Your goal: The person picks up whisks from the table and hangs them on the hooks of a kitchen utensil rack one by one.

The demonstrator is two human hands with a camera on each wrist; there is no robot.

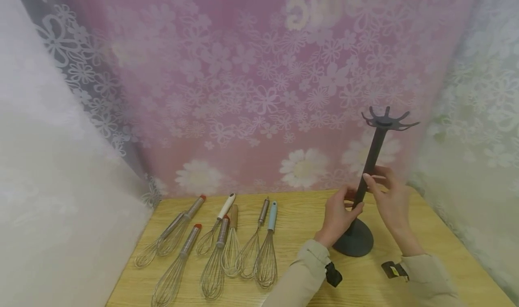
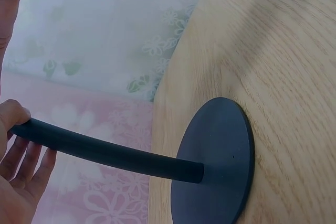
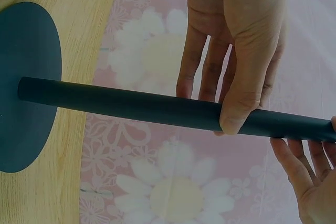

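A black utensil stand [image 1: 373, 152], with a round base [image 2: 220, 140] and a ring of curved hooks [image 1: 387, 121] on top, is on the right side of the table. Its base sits on the wood. My left hand [image 1: 339, 213] grips the lower part of the pole [image 3: 131, 104], thumb in front and fingers behind. Higher up, my right hand [image 1: 392, 201] holds the same pole between its thumb and fingers. In the right wrist view the left hand [image 3: 241, 35] crosses from above, while the right hand [image 3: 317, 187] appears at the lower right. The hooks carry nothing.
Several whisks lie on the left half of the wooden table [image 1: 298, 253], among them a blue-handled whisk [image 1: 272, 217], a white-handled whisk [image 1: 226, 206] and a wooden-handled whisk [image 1: 234, 217]. A pink floral curtain [image 1: 243, 95] hangs behind the table, with pale sheets at both sides.
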